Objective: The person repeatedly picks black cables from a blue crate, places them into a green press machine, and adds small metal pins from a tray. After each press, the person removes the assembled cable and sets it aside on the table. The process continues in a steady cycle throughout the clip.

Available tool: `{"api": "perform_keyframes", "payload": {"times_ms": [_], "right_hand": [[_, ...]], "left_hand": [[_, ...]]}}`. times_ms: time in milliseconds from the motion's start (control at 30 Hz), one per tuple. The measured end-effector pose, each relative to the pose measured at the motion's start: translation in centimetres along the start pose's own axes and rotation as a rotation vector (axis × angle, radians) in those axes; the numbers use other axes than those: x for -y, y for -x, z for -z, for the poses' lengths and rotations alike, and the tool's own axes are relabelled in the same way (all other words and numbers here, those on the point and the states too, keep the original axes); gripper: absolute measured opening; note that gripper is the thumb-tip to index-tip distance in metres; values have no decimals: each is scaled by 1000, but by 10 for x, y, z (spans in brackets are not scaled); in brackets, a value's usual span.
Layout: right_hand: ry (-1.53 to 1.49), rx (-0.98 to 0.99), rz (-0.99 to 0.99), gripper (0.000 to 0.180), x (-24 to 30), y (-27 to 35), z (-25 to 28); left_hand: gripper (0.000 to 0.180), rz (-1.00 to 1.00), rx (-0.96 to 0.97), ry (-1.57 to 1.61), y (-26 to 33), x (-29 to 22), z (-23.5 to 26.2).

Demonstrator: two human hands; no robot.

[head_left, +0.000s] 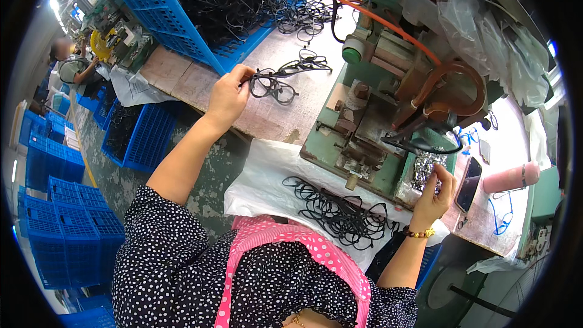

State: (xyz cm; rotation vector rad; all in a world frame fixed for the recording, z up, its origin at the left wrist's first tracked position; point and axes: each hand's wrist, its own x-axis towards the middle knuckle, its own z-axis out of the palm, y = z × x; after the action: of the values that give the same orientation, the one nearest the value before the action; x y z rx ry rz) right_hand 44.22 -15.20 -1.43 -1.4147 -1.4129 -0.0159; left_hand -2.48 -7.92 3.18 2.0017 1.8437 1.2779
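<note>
The black eyeglass frame [273, 85] hangs just above the wooden counter [273, 118], its long axis running rightward and slightly down from the left hand [229, 94], whose grip pinches its near end. The green press [376, 121] lies farther right. The right hand [434, 197] is beside the press, fingertips closed in the tray of small metal parts [424, 169].

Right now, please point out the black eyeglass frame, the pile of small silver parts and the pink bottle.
black eyeglass frame [271, 87], head view, on its lens rims.
pile of small silver parts [423, 169], head view, middle of the heap.
pink bottle [509, 177], head view, on its body.
</note>
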Motion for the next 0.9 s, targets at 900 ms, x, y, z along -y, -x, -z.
{"api": "perform_keyframes", "payload": {"times_ms": [900], "right_hand": [[-590,43,-275,20,90,-10,-9]], "left_hand": [[21,200,1050,-46,101,-22,9]]}}
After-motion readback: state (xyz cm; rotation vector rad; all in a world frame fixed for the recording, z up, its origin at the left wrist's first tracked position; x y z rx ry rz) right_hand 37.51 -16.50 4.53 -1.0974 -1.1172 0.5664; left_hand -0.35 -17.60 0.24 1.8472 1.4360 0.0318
